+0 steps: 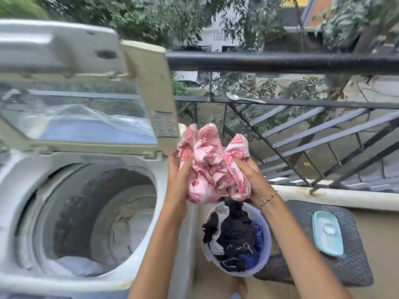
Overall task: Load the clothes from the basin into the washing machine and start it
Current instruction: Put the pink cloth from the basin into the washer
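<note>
Left hand (179,175), right hand (252,180) tight around pink cloth (213,165) above basin (266,249) of dark clothes (237,231); pale laundry (133,229) in drum (71,212).

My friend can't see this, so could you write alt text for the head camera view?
The left hand and right hand hold a bunched pink patterned cloth above a basin of dark clothes, beside an open top-loading washing machine with pale laundry in its drum.

Washing machine (32,169) blurred, cut off left, fingers (241,165) buried in pink cloth (216,169)
</note>
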A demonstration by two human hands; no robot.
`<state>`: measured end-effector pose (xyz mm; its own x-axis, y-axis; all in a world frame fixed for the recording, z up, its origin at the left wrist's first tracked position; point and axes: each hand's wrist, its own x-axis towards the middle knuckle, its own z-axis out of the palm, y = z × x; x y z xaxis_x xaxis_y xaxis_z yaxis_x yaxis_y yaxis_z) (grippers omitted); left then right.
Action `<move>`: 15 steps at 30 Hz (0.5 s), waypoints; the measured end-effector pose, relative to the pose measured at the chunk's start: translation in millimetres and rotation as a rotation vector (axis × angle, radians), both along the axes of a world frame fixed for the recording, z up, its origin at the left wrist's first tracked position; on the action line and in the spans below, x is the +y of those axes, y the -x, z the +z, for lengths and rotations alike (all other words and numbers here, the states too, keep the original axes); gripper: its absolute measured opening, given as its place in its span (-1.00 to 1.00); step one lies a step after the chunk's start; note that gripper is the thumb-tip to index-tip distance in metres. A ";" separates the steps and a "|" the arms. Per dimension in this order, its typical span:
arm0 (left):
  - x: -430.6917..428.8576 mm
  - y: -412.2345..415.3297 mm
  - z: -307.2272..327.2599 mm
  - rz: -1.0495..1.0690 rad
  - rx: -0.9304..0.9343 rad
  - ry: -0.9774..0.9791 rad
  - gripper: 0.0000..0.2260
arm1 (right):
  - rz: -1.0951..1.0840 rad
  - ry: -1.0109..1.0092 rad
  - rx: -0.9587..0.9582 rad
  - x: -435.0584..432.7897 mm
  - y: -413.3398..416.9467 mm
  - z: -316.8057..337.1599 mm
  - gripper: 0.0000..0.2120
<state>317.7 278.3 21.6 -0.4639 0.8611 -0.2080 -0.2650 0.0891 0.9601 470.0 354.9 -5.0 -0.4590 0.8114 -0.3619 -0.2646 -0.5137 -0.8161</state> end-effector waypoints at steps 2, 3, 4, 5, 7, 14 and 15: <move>-20.3 37.4 17.6 0.052 0.075 -0.023 -0.67 | 0.007 -0.045 0.027 -15.8 37.4 16.7 -0.62; -31.7 57.6 24.5 0.057 0.096 -0.056 -0.74 | 0.024 -0.082 0.034 -24.5 57.0 24.3 -0.62; -44.9 76.8 32.3 0.068 0.121 -0.077 -0.79 | 0.046 -0.105 0.035 -34.1 78.0 30.8 -0.66; -57.3 97.5 34.3 0.074 0.152 -0.084 -0.80 | 0.067 -0.134 0.014 -43.2 97.8 35.1 -0.72; -79.8 133.7 38.8 0.077 0.165 -0.068 -0.80 | 0.090 -0.208 -0.058 -59.3 135.7 37.9 -0.72; -127.3 250.5 -16.8 -0.010 0.361 0.336 -0.28 | 0.290 -0.530 -0.679 -98.5 233.0 -3.3 -0.55; -128.7 264.5 -41.4 -0.010 0.391 0.422 -0.09 | 0.332 -0.581 -0.819 -101.6 238.8 -14.2 -0.52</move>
<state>53.2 149.6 -19.9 -0.5676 0.7455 -0.3493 0.1052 0.4865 0.8673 231.2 253.3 -19.1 -0.4809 0.8380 -0.2578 0.5599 0.0672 -0.8258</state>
